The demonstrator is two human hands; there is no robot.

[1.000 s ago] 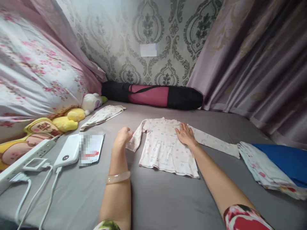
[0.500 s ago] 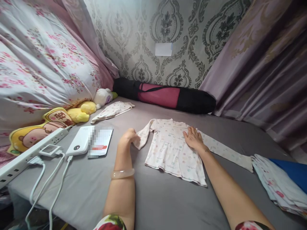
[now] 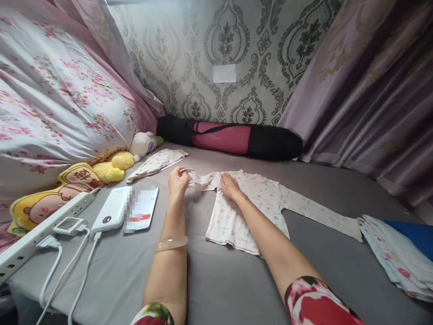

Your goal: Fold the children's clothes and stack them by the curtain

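A white long-sleeved child's shirt (image 3: 250, 203) with a small pastel print lies spread on the grey bed sheet (image 3: 216, 289). My left hand (image 3: 178, 180) pinches the cuff end of its left-side sleeve and pulls it out sideways, a little lifted. My right hand (image 3: 230, 186) rests flat, fingers out, on the shirt near the shoulder where that sleeve begins. The other sleeve stretches to the right and reaches a folded pile of printed cloth (image 3: 392, 257). My right forearm hides part of the shirt's body and hem.
At left lie a phone (image 3: 144, 212), a white power bank (image 3: 113, 210), a power strip (image 3: 43, 232) with cables, and plush toys (image 3: 113, 167). A folded printed garment (image 3: 158, 163) lies behind my left hand. A black and pink long bag (image 3: 223, 137) lies along the wall.
My left hand has moved up and away with the cuff, straightening the sleeve. My right hand has slid left across the shirt from its right side to the left shoulder.
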